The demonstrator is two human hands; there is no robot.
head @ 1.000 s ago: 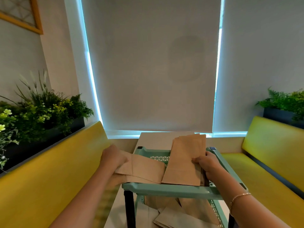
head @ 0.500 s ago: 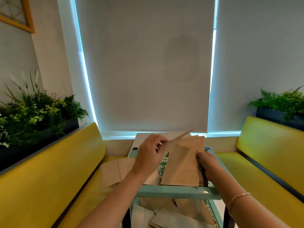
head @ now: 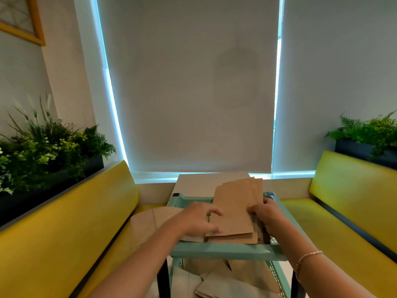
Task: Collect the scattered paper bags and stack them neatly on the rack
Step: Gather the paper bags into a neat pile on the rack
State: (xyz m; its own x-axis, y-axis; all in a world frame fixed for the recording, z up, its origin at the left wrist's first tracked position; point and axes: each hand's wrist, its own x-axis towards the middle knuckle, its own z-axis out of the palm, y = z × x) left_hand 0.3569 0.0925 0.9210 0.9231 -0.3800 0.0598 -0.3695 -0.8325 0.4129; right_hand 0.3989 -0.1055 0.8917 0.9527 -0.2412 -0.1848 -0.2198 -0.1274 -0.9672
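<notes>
We found a stack of flat brown paper bags (head: 236, 209) lying on the top tier of a mint-green plastic rack (head: 223, 251), its far end jutting past the rack's back rail over a pale table (head: 193, 182). Our left hand (head: 198, 221) rested against the stack's left edge, fingers loosely curled and blurred, so we could not tell whether it gripped anything. Our right hand (head: 265, 214) held the stack's right edge, thumb on top and fingers curled down its side. Another brown paper bag (head: 148, 224) lay on the yellow bench seat (head: 64, 244) just left of the rack, and more loose brown bags (head: 225, 282) sat jumbled on the lower tier.
</notes>
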